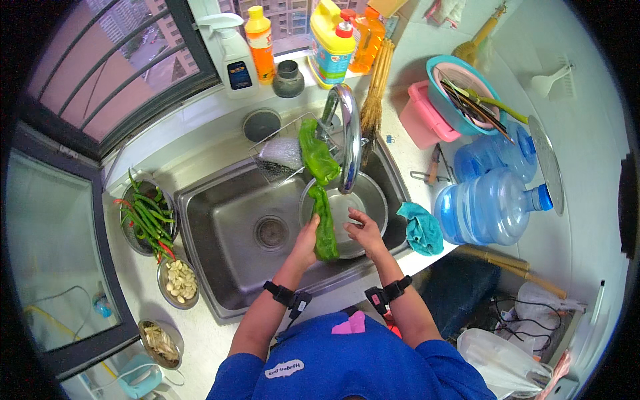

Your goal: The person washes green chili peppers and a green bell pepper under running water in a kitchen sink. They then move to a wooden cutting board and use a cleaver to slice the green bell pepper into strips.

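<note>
My left hand (303, 244) grips the side of a long wrinkled green pepper (324, 227), held over a round metal basin (382, 207). To its right, my right hand (366, 231) hovers above the basin with fingers apart and nothing in them. Just beyond the held pepper, a second green pepper (316, 152) lies against a wire rack (289, 127) by the tap. The chrome faucet (352, 145) arches over the basin, its spout close to the second pepper. Both vessels of water and metal sit within a stainless-steel sink (225, 220); its drain (271, 232) shows at left.
Left of the sink stand bowls of green and red chillies (147, 212), peeled garlic cloves (181, 281) and a pale sliced ingredient (161, 344). Cleaning bottles (259, 45) line the sill. A teal cloth (423, 230) and large water jugs (492, 210) lie at right.
</note>
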Action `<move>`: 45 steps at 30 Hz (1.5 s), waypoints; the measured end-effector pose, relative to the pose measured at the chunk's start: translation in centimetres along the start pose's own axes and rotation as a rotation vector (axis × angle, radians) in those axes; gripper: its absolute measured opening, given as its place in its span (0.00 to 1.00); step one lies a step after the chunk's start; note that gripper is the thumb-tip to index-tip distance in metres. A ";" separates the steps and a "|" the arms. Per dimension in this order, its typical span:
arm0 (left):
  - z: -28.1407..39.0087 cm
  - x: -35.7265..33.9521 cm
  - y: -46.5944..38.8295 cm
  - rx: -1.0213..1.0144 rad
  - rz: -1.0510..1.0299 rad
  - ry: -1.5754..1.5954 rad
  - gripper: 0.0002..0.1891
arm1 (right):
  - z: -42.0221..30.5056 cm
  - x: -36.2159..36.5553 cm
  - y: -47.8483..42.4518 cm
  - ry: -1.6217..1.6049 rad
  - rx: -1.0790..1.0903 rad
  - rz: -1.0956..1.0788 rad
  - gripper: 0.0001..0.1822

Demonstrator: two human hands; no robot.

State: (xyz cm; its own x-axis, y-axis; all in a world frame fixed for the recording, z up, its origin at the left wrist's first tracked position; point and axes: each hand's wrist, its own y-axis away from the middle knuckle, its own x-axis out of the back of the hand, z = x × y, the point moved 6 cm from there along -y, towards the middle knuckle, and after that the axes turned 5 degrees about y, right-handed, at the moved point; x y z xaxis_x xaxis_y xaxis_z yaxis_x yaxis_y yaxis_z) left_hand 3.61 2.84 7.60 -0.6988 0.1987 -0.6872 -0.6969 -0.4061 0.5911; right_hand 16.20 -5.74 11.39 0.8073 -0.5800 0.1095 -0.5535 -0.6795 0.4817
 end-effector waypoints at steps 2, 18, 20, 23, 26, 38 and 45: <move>0.1 0.9 -0.1 -0.070 0.045 -0.198 0.21 | 2.1 0.6 -1.8 0.049 -0.054 -0.091 0.23; 5.9 5.8 19.7 -0.497 0.067 0.509 0.26 | -4.3 -15.7 3.7 0.202 0.322 -0.587 0.11; 5.9 6.4 22.6 -0.574 0.011 0.632 0.25 | -3.6 -18.1 4.9 0.251 0.380 -0.662 0.11; 5.4 8.2 27.4 -0.711 0.036 0.660 0.25 | -3.0 -21.8 7.5 0.340 0.499 -0.760 0.11; 4.2 10.4 32.6 -0.859 0.038 0.713 0.26 | -3.9 -25.7 12.2 0.524 0.718 -0.811 0.11; -9.5 22.4 59.7 -1.543 0.382 0.871 0.27 | 9.3 -41.7 41.8 0.683 0.868 -1.641 0.12; -19.5 25.2 68.7 -1.770 0.305 0.978 0.28 | 16.6 -41.6 56.5 0.938 1.460 -1.818 0.23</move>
State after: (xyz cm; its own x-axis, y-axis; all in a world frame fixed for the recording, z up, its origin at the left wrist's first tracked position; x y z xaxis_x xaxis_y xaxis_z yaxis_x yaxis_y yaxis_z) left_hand -58.75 -37.41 22.65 -0.0168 -0.2297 -0.9731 0.7077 -0.6902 0.1507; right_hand -52.06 -27.52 19.59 0.0586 0.5778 0.8141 0.9983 -0.0293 -0.0511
